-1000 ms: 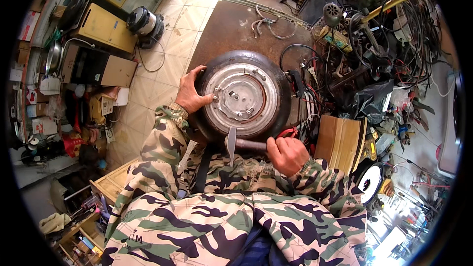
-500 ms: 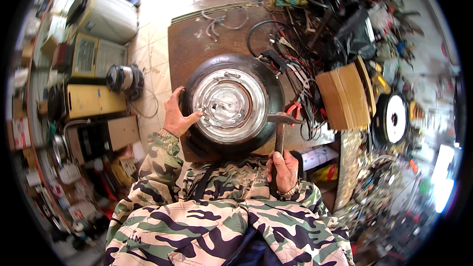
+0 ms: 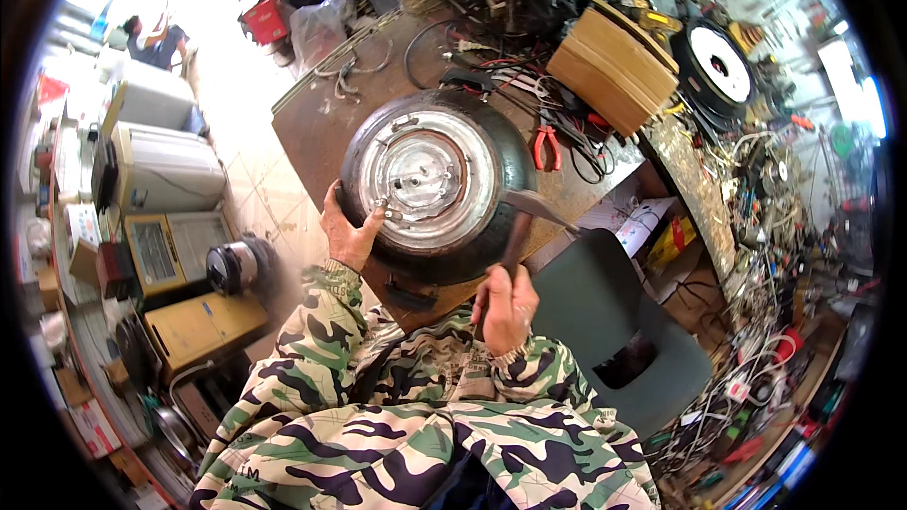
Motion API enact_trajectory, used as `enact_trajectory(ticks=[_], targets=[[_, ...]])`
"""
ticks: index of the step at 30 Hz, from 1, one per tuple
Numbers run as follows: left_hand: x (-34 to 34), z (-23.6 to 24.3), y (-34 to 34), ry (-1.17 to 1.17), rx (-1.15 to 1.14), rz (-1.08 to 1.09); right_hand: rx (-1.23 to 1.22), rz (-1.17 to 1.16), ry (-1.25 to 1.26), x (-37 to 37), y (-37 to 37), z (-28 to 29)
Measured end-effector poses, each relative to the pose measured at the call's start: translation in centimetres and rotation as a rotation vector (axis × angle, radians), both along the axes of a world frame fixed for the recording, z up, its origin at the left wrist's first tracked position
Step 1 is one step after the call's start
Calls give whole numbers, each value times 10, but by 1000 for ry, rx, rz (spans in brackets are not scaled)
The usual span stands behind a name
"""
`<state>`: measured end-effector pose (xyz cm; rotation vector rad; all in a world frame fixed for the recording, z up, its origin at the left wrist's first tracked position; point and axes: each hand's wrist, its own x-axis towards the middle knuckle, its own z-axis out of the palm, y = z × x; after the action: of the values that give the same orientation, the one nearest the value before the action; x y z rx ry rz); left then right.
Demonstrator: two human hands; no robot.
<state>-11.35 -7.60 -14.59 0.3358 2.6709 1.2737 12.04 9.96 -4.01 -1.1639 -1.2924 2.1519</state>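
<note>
An upturned round electric pan (image 3: 515,165) rests on the brown worktable, its dark outer shell surrounding a silvery, scuffed base (image 3: 435,146) with rings, studs and a central fitting. My left hand (image 3: 350,234) grips the pan's left edge, thumb over the silver base near small studs, fingers round the dark side. In my right hand (image 3: 508,307) is a hammer (image 3: 517,244), held by its handle. The metal head is up, at the pan's lower right edge; I cannot tell whether it touches. A black side handle (image 3: 411,297) sticks out on the near side.
Red-handled pliers (image 3: 545,148) lie right of the pan among tangled cables. Behind them stands a cardboard box (image 3: 614,66). A dark grey chair (image 3: 605,297) is close on my right. Wire pieces (image 3: 348,71) lie on the table (image 3: 312,137). A person (image 3: 161,42) is far back left.
My view has turned to the right, bringing the chair into sight. My right hand has brought the hammer closer to the pan, while my left keeps its hold on the pan's edge.
</note>
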Motion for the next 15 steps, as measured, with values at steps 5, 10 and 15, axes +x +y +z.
enact_trajectory(ticks=[5, 10, 15], targets=[[0, 1, 3, -51, 64, 8, 77, -80, -3, -11, -19, 8], [-1, 6, 7, -38, 13, 2, 217, 211, -179, -15, -28, -10], [2, 12, 2, -60, -40, 23, 140, -225, 38, -25, -43, 4]])
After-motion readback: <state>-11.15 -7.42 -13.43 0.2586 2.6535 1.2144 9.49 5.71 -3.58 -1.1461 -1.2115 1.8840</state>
